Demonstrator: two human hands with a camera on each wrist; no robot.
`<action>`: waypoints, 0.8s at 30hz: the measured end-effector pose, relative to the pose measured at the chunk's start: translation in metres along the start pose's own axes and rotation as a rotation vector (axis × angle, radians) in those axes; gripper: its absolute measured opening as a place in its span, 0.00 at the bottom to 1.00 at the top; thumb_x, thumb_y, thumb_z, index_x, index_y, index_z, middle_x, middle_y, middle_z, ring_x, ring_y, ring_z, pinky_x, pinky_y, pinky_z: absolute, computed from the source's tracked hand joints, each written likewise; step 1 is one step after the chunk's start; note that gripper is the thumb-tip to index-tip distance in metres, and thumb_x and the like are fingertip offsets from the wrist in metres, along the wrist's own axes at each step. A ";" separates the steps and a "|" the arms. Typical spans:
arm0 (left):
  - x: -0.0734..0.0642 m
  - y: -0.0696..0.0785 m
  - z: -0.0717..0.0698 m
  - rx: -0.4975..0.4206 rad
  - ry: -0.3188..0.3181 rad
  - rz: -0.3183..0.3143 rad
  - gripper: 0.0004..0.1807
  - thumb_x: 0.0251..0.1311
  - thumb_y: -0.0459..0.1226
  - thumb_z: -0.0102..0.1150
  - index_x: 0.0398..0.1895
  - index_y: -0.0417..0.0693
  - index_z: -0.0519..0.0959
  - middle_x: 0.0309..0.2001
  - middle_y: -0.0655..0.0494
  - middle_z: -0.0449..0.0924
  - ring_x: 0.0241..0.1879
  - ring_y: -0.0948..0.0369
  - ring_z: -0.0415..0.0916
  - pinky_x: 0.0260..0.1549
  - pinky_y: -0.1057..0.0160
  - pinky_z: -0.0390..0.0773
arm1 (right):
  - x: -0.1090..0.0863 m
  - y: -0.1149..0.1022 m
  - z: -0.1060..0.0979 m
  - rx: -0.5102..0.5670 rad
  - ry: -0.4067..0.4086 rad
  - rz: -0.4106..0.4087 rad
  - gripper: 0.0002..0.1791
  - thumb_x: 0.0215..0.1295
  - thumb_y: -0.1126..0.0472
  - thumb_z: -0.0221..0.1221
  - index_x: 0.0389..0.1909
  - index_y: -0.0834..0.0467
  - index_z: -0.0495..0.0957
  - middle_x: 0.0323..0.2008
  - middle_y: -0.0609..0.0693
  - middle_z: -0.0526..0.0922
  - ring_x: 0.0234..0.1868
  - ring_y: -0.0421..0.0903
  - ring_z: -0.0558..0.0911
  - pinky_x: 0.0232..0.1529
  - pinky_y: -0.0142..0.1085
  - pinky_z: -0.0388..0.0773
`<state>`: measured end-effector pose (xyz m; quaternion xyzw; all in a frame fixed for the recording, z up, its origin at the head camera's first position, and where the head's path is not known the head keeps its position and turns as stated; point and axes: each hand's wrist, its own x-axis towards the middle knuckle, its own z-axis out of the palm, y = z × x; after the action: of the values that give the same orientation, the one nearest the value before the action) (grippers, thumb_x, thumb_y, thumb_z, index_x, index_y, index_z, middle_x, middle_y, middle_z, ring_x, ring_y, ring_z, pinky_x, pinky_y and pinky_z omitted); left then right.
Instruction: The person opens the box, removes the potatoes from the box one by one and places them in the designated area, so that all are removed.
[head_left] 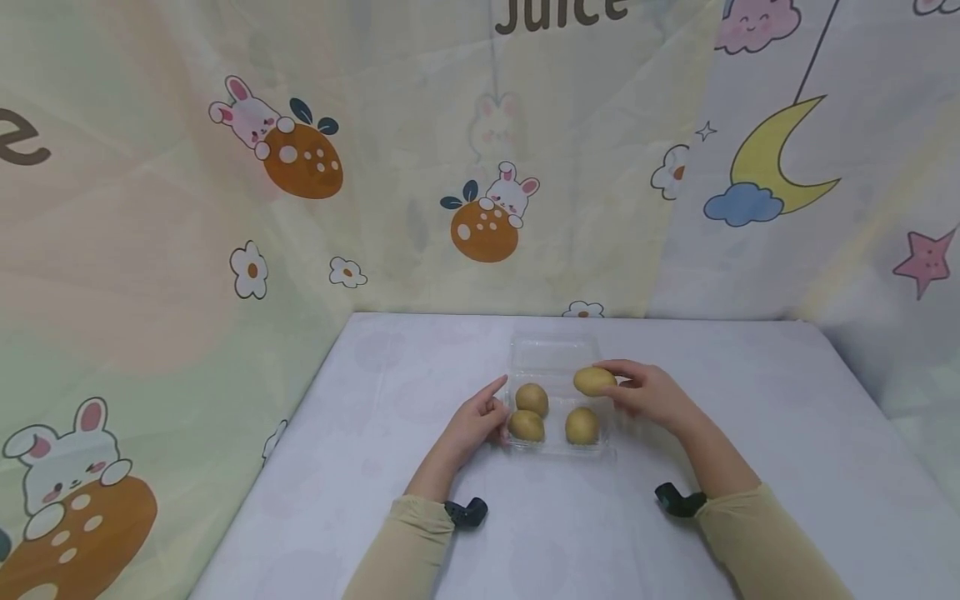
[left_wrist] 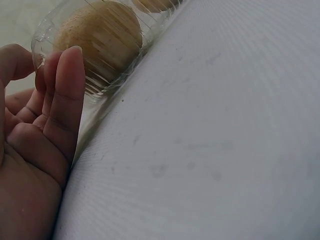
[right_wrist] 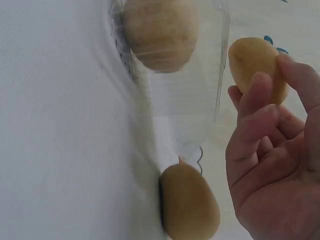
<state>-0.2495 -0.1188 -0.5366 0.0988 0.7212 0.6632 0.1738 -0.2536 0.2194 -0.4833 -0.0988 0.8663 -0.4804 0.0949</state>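
Sleeves lie nearest. Three potatoes sit in the box; the right hand pinches a fourth; a fifth remains on the counter. Left hand fingers touch the box (gripping or not, I cannot tell).

My white-covered desk carries an open, clear plastic clamshell box and, near it, a loose potato.
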 end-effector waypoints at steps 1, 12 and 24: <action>0.000 0.001 0.000 -0.003 -0.001 -0.001 0.34 0.68 0.39 0.57 0.75 0.66 0.59 0.31 0.55 0.75 0.25 0.61 0.79 0.34 0.57 0.86 | -0.001 0.002 -0.002 0.026 -0.006 0.021 0.31 0.59 0.38 0.65 0.62 0.43 0.75 0.46 0.55 0.80 0.28 0.47 0.78 0.27 0.38 0.78; -0.001 0.001 0.000 0.005 0.001 -0.002 0.35 0.68 0.39 0.57 0.76 0.64 0.58 0.31 0.55 0.76 0.26 0.61 0.79 0.35 0.58 0.86 | -0.018 0.016 -0.031 -0.027 0.078 0.074 0.39 0.59 0.32 0.61 0.70 0.42 0.67 0.65 0.55 0.72 0.53 0.52 0.77 0.42 0.36 0.78; 0.001 -0.001 0.001 0.005 0.002 -0.002 0.34 0.68 0.39 0.57 0.75 0.69 0.60 0.31 0.55 0.76 0.26 0.60 0.80 0.35 0.57 0.86 | -0.042 0.046 -0.066 -0.032 0.181 0.066 0.36 0.63 0.38 0.61 0.69 0.47 0.67 0.46 0.50 0.76 0.35 0.40 0.73 0.30 0.33 0.73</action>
<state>-0.2497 -0.1180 -0.5377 0.0979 0.7232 0.6613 0.1735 -0.2346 0.3085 -0.4854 -0.0277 0.8816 -0.4702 0.0304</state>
